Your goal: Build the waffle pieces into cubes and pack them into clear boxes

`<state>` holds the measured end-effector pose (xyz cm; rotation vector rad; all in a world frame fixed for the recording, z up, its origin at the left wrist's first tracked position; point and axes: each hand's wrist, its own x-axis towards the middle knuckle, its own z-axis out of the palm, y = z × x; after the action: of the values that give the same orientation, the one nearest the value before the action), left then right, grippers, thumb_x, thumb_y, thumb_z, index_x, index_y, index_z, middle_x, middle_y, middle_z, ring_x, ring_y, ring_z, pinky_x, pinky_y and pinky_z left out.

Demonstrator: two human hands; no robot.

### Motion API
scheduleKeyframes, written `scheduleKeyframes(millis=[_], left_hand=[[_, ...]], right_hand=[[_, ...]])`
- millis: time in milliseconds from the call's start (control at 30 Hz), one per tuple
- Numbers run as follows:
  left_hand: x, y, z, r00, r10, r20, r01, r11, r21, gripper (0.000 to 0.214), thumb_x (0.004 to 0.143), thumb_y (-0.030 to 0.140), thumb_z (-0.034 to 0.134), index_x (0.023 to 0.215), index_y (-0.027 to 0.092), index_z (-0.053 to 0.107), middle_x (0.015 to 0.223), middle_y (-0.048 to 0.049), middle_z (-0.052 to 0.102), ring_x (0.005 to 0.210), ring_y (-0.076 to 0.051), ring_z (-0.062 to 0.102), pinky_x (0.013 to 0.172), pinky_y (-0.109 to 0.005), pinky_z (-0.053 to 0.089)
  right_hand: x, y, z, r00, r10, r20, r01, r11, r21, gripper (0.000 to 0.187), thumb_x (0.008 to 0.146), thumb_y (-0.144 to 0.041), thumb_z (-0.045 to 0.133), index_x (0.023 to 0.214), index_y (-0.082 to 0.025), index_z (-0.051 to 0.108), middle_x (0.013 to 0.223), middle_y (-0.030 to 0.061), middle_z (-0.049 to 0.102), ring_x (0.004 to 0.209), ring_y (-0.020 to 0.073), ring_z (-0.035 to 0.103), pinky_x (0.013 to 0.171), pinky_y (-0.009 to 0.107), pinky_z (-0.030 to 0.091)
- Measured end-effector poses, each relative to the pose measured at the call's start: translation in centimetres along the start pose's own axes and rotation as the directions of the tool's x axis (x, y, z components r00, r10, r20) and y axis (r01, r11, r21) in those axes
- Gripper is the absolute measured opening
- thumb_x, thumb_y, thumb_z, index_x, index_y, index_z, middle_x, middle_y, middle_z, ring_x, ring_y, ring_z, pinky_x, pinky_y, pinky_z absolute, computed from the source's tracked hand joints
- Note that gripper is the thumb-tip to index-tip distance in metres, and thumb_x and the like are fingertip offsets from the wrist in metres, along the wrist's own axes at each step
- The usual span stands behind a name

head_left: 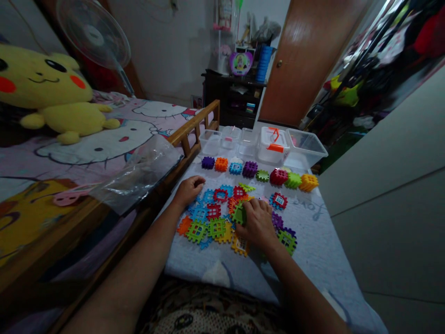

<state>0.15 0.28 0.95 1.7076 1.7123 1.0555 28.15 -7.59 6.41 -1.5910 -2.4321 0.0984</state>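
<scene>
A heap of flat, toothed plastic building tiles in many colours lies on a pale blue cloth. My right hand is closed over the heap and pinches a green tile. My left hand rests with curled fingers on the heap's left edge, touching blue tiles; I cannot see anything held in it. Behind the heap stands a row of assembled blocks in purple, orange, blue, green, red and yellow.
Clear plastic boxes, one with an orange latch, stand behind the row. A wooden bed rail and a clear plastic bag lie left. A yellow plush toy and a fan sit on the bed. A grey wall is right.
</scene>
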Motion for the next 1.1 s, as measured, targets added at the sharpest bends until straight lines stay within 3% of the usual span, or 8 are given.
scheduleKeyframes(millis=[133,267,367,500,767,1100], left_hand=[[0.1,-0.4,0.1,1.000,0.016,-0.007,-0.016,1.000,0.014,0.029,0.074,0.037,0.055,0.092,0.018,0.069,0.092,-0.0065,0.074,0.087,-0.023,0.068,0.084,-0.034,0.052],[0.2,-0.9,0.2,0.999,0.030,-0.010,-0.030,0.999,0.024,0.030,0.075,0.039,0.055,0.092,0.019,0.069,0.094,-0.0067,0.074,0.088,-0.024,0.068,0.085,-0.035,0.051],[0.2,-1.0,0.2,1.000,0.023,-0.003,-0.023,1.000,0.012,0.031,0.074,0.040,0.056,0.093,0.019,0.069,0.093,-0.0067,0.074,0.087,-0.024,0.069,0.082,-0.034,0.052],[0.2,-0.8,0.0,1.000,0.005,-0.003,-0.005,1.000,0.009,0.031,0.074,0.041,0.056,0.092,0.019,0.069,0.092,-0.0064,0.074,0.085,-0.024,0.069,0.081,-0.033,0.053],[0.1,-0.4,-0.1,1.000,-0.004,0.014,0.004,0.999,0.033,0.035,0.075,0.044,0.054,0.093,0.018,0.069,0.096,-0.0071,0.074,0.092,-0.025,0.069,0.087,-0.034,0.052],[0.0,0.0,-0.1,1.000,-0.029,0.005,0.029,0.999,0.020,0.037,0.073,0.045,0.054,0.094,0.018,0.069,0.095,-0.0070,0.075,0.088,-0.024,0.069,0.085,-0.034,0.054]], right_hand=[[1.5,2.3,-1.6,0.997,-0.014,-0.070,0.017,0.999,0.034,0.039,0.074,-0.040,0.068,0.107,-0.021,0.062,0.108,0.0109,0.059,0.104,0.0298,0.048,0.092,0.042,0.035],[5.5,7.1,-4.4,0.982,-0.015,-0.189,0.010,1.000,-0.028,0.042,0.073,-0.037,0.071,0.111,-0.020,0.064,0.124,0.0125,0.055,0.117,0.0334,0.044,0.101,0.048,0.031],[9.2,10.6,-5.4,0.988,0.001,-0.156,-0.017,0.994,-0.105,0.044,0.071,-0.035,0.074,0.112,-0.020,0.066,0.134,0.0131,0.051,0.127,0.0373,0.038,0.105,0.055,0.025],[13.0,13.4,-4.4,0.999,0.037,-0.014,-0.039,0.986,-0.160,0.045,0.071,-0.034,0.075,0.113,-0.022,0.069,0.143,0.0114,0.046,0.135,0.0389,0.029,0.108,0.062,0.016],[15.8,14.2,-2.3,0.975,0.081,0.205,-0.030,0.970,-0.242,0.054,0.069,-0.039,0.075,0.121,-0.025,0.067,0.153,0.0104,0.036,0.143,0.0436,0.016,0.111,0.067,0.010],[16.7,14.1,-1.8,0.954,0.118,0.274,-0.032,0.954,-0.299,0.057,0.069,-0.043,0.076,0.123,-0.026,0.068,0.150,0.0124,0.039,0.144,0.0442,0.017,0.113,0.068,0.005]])
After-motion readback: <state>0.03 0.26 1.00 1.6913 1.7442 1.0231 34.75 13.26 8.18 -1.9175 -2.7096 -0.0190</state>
